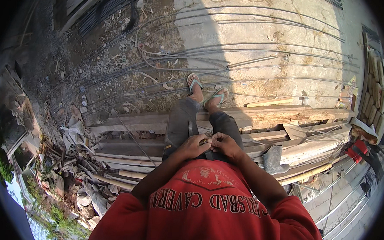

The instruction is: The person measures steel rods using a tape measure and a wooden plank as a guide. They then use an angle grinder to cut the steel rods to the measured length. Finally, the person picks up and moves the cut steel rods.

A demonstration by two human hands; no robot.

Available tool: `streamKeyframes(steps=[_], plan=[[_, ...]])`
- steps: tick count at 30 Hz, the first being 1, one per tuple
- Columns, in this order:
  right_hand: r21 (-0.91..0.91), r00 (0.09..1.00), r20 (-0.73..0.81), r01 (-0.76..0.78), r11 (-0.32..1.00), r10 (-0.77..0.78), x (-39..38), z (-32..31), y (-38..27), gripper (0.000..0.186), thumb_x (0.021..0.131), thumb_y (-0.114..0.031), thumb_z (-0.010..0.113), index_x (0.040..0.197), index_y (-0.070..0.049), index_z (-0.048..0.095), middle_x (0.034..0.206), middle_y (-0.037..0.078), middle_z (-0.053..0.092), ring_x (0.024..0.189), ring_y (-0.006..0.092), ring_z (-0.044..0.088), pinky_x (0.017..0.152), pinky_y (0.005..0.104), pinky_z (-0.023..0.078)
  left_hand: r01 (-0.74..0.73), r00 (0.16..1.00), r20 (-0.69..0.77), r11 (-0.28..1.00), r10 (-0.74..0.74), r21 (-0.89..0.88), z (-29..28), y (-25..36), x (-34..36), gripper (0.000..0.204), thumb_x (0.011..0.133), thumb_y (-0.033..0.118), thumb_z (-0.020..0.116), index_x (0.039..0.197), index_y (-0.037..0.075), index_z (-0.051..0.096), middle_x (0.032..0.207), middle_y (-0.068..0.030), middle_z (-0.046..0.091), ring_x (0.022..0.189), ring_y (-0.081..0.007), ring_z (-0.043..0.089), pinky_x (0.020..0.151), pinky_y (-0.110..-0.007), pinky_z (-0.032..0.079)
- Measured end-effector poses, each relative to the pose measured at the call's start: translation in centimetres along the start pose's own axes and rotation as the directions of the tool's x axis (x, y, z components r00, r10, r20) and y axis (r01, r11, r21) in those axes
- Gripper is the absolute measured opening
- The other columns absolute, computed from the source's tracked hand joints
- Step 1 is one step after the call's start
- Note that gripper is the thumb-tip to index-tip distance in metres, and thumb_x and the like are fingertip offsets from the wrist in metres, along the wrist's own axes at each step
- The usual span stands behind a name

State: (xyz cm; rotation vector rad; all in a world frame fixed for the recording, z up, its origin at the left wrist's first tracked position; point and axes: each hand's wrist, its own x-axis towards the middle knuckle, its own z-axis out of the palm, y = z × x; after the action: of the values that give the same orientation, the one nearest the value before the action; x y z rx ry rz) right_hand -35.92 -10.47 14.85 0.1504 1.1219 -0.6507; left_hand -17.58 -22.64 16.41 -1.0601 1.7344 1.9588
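Above my lap, my left hand (191,146) and my right hand (225,146) meet with bent fingers, their tips pinched close together. A tiny yellowish thing (204,141) shows between the fingertips, too small to name. Both hands are closed, and the fingers cover most of whatever they hold. Just beneath them are my dark trousers (184,119), with a strap or belt end by the right wrist.
I sit on stacked timber planks (129,149). A grey rubber boot (273,159) rests on the planks to the right. Long steel rods (286,52) run across the ground ahead of my sandals (219,95). Filled sacks (375,86) are piled at far right, rubble (88,201) at left.
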Motion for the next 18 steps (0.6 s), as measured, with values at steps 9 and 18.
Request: streamKeyframes(steps=[9,18], plan=[[0.1,0.997,0.02,0.072,0.992,-0.074,-8.6,-11.4,0.8,0.018,0.094,-0.017,0.081,0.096,-0.007,0.066,0.092,0.004,0.072,0.085,0.012,0.07,0.075,0.0242,0.056,0.154,0.973,0.056,0.805,-0.226,0.573,-3.0,4.0,-2.1,0.038,0.094,0.032,0.061,0.128,0.019,0.072,0.118,-0.0217,0.072,0.114,-0.0418,0.067,0.101,-0.052,0.052],[0.114,0.65,-0.672,0.563,0.818,-0.354,-22.3,-37.0,-2.7,0.018,0.099,-0.023,0.074,0.109,-0.01,0.068,0.101,0.0,0.072,0.091,0.0116,0.069,0.08,0.0241,0.053,0.372,0.897,-0.119,0.578,-0.426,0.726,-15.9,1.3,-4.6,0.034,0.093,0.037,0.062,0.117,0.017,0.075,0.115,-0.0185,0.074,0.108,-0.0388,0.07,0.093,-0.051,0.053]])
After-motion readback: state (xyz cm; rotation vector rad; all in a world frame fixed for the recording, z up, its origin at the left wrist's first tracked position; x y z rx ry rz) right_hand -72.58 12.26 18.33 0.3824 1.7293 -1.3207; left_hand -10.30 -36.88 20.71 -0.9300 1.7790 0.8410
